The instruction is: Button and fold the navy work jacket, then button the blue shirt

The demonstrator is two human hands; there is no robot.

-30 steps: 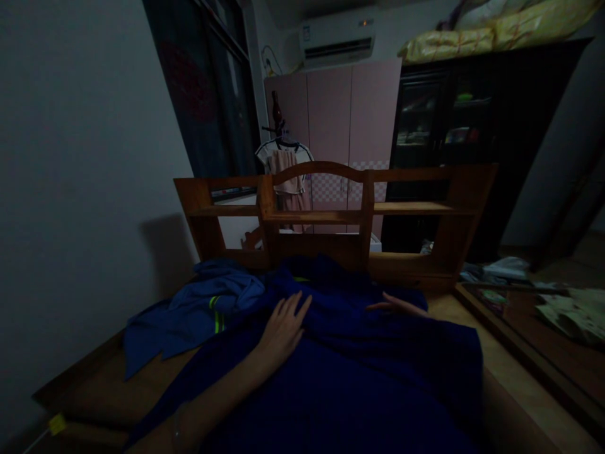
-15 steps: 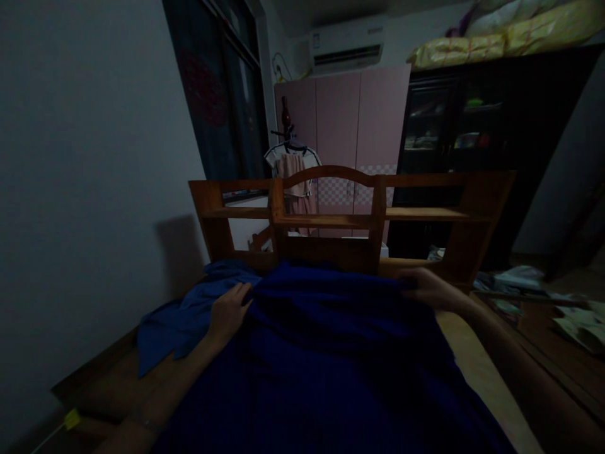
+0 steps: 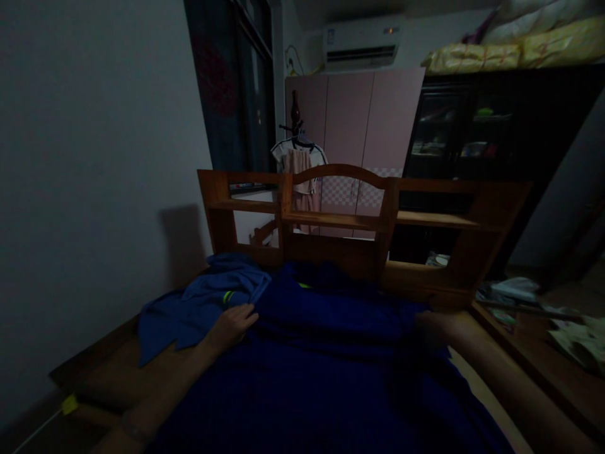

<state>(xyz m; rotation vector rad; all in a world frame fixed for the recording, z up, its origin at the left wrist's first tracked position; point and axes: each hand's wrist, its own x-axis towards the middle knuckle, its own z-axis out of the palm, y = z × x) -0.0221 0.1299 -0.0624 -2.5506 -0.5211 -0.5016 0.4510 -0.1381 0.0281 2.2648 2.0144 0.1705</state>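
Observation:
A large dark blue cloth, perhaps a garment, lies spread over the bed in front of me, with folds across its far part and a small lime-green patch near the far edge. My left hand is closed on its left edge, fingertips pinching the fabric. On the opposite edge, my right hand grips the cloth, its fingers blurred and partly lost in the dark. Just beyond my left hand lies a crumpled lighter blue garment with lime-green stripes.
A wooden headboard with shelves rises behind the cloth. The white wall borders the left side. Farther back stand a pink wardrobe, a clothes stand with hung clothes and a dark cabinet. Papers lie at right.
Both hands have come down and nearer with the cloth's edges, and its raised far part lies flatter. The lime-green stripes on the lighter garment now show. The view has shifted slightly.

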